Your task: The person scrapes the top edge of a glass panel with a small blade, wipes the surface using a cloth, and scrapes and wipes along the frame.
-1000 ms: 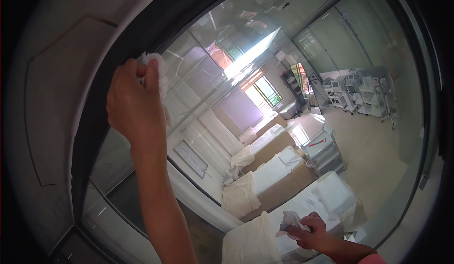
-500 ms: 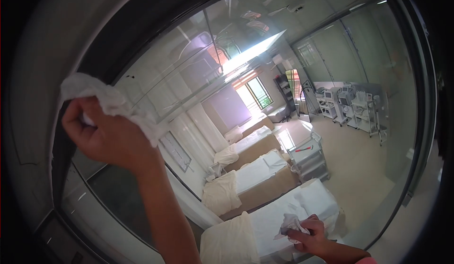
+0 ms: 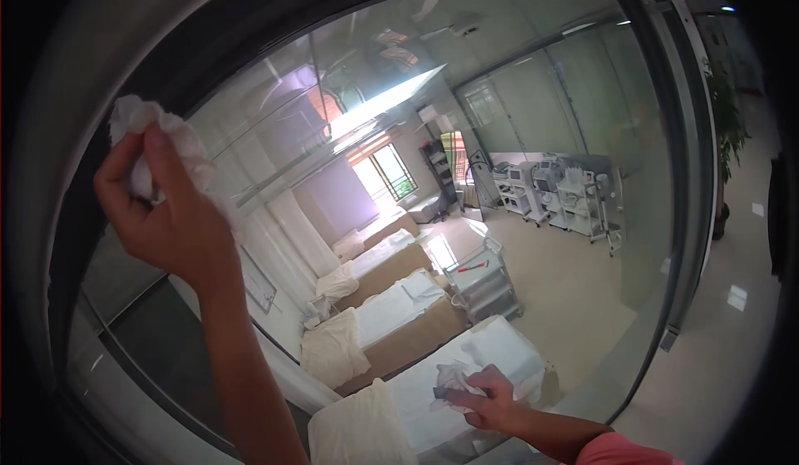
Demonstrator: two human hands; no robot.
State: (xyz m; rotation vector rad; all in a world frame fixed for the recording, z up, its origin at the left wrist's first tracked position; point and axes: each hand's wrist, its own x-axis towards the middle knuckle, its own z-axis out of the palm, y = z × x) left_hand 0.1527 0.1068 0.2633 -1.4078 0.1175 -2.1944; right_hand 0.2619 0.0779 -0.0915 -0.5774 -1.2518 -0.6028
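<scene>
My left hand is raised at the left, its fingers closed on a crumpled white cloth that lies against the dark frame and the edge of the glass pane. Low in the view, my right hand grips a crumpled whitish wipe, with a small dark piece showing by the fingertips. This hand is in front of the glass, over the view of the nearest bed. Whether the wipe touches the pane, I cannot tell.
Behind the glass stand several beds with white covers, a grey trolley bearing a red-handled tool, and white equipment carts. A window is at the far end. On the right are a green plant and shiny floor.
The view has turned to the right, so the room appears further left. My left hand with the cloth sits slightly higher and further left in view; my right hand appears further left and a little higher.
</scene>
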